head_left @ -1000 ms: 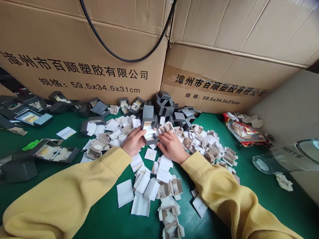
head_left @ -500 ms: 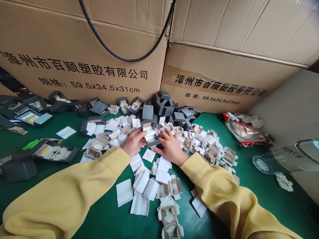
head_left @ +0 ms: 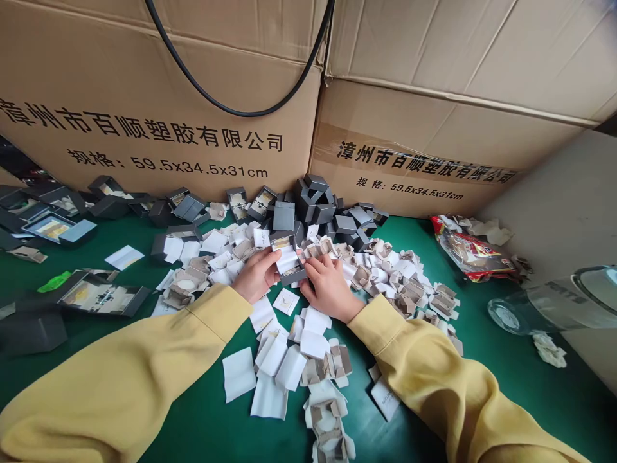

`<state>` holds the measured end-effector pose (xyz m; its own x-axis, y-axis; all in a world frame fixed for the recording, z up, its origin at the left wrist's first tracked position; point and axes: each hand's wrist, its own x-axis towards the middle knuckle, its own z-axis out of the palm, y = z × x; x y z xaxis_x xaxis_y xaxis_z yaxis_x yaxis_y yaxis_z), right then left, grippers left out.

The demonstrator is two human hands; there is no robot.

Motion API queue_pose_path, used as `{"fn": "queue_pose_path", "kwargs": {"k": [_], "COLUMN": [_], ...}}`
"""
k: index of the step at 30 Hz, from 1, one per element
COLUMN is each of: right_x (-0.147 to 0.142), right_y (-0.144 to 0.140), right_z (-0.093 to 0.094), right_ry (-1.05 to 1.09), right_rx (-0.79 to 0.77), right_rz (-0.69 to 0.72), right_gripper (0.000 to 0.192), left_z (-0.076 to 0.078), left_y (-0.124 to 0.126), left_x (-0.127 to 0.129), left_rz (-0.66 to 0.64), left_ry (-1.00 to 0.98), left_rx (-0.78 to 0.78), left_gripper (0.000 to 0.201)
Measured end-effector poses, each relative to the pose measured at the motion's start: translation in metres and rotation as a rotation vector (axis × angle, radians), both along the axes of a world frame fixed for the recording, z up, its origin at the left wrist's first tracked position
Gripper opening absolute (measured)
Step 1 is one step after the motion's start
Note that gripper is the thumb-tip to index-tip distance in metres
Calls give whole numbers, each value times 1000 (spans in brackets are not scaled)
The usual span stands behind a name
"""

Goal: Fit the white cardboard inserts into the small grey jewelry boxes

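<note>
Left hand (head_left: 255, 275): fingers curled round the near-left side of the small grey box (head_left: 288, 257), thumb on its white pad — a steadying grip, which seems meant to keep the open box from sliding.

Right hand (head_left: 329, 286): lies flat and loosely bent at the box's 4 o'clock, fingertips touching its lower right edge; whether it pinches anything I cannot tell, as the fingers hide their own tips.

Small grey box: open, lid tipped up toward 12 o'clock, white insert (head_left: 288, 259) showing; it sits between the two hands at the middle of the green tabletop (head_left: 506, 379).

White pads and cardboard inserts (head_left: 289, 370): strewn from 6 o'clock up to 3 o'clock of the hands, all within easy reach — likely why the heap lies so close.

Pile of grey boxes (head_left: 321, 209): stacked loosely at 12 o'clock, just beyond the held box, against the cartons (head_left: 144, 96).

Flat open boxes (head_left: 101, 296): at 9 o'clock, well apart from the hands.

Snack bag (head_left: 470, 257): at 2 o'clock, off to the side.

Clear jar (head_left: 554, 308): lying on its side at 3 o'clock, near the tabletop's edge.

Sleeves (head_left: 120, 386): yellow, both forearms resting on the tabletop, probably to support the wrists.
</note>
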<state>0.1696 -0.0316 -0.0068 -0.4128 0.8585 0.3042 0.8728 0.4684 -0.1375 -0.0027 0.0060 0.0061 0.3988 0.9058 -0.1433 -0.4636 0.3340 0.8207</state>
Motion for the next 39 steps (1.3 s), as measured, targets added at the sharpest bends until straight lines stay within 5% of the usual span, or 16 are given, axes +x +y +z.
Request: {"fn": "queue_pose_path", "kwargs": {"k": [9, 12, 20, 30, 39], "right_x": [5, 5, 6, 5, 6], "right_y": [7, 7, 7, 2, -1], "right_z": [-7, -9, -2, 2, 1], "right_ry": [206, 345, 716, 788, 820], "right_rx": [-98, -77, 23, 98, 66], "right_rz": [5, 0, -136, -40, -70], "right_gripper": [32, 15, 27, 15, 19], "left_z": [-1, -1, 3, 3, -3], "left_y": [1, 0, -3, -3, -1], "left_x": [0, 1, 3, 2, -1], "left_rz": [-27, -2, -48, -124, -158], "left_ry": [-62, -5, 178, 246, -49], "left_rx": [-2, -7, -19, 0, 20], "left_gripper": [38, 40, 28, 39, 43]}}
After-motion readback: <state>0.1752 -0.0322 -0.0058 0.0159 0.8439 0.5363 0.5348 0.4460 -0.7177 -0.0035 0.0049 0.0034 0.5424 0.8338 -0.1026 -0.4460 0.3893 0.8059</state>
